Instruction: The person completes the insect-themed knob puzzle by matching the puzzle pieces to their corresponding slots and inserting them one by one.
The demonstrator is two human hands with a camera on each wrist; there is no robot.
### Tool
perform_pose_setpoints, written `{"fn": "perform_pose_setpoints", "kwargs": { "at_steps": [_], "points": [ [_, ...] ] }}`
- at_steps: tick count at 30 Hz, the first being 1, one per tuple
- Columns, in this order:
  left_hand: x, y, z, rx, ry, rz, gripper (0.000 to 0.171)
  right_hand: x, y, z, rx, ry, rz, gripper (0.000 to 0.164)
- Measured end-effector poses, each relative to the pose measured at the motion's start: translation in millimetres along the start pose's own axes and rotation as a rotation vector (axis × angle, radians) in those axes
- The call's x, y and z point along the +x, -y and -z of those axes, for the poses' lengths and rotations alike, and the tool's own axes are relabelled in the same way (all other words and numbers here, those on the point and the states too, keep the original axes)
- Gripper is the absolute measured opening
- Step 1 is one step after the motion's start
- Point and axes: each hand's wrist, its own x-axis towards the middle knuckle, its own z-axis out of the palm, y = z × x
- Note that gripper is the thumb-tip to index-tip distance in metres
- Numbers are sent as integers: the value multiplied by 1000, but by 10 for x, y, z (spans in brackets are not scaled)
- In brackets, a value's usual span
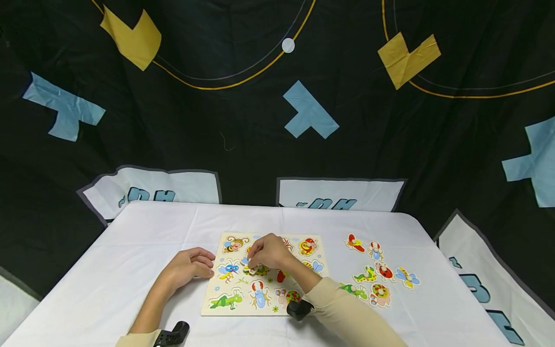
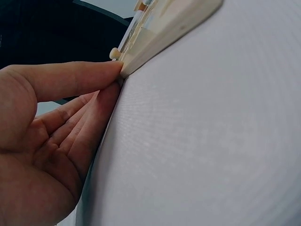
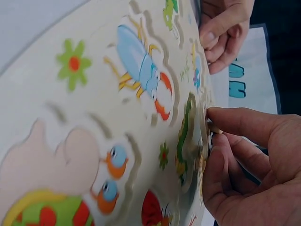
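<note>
The right hand [image 1: 272,251] pinches a knobbed piece [image 3: 215,128] over the middle of the puzzle board [image 1: 236,312], judged mid-fitting, with alignment likely called for next; the left hand [image 1: 188,264], fingers extended, touches the edge.

We wear plain, long beige sleeves. Left of the puzzle board [image 1: 208,308] and nearer us, our left sleeve [image 1: 134,340] meets a black strap [image 1: 162,339] bearing a rounded black camera [image 1: 180,331]. By the board's near right corner, our right sleeve [image 1: 360,315] shows soft creases, with a smooth black camera body [image 1: 298,310] at its cuff.
</note>
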Motion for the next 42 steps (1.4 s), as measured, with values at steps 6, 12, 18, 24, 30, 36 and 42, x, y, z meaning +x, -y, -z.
{"fn": "perform_pose_setpoints", "kwargs": {
  "at_steps": [6,12,18,24,30,36,42],
  "points": [
    [6,-12,-6,-6,4,3,46,26,91,-103,1,0,-29,14],
    [7,-15,-8,15,7,4,47,44,184,-210,-25,18,-13,13],
    [9,-22,-9,31,7,3,46,84,237,-325,-30,26,28,13],
    [13,-11,-13,29,4,7,45,91,251,-408,-32,25,1,15],
    [17,2,-8,16,9,4,46,85,262,-450,-40,14,-26,17],
    [22,10,0,0,9,6,47,82,262,-471,-28,12,-17,16],
    [27,15,5,21,11,1,47,69,248,-481,6,9,-24,17]
  ]
}}
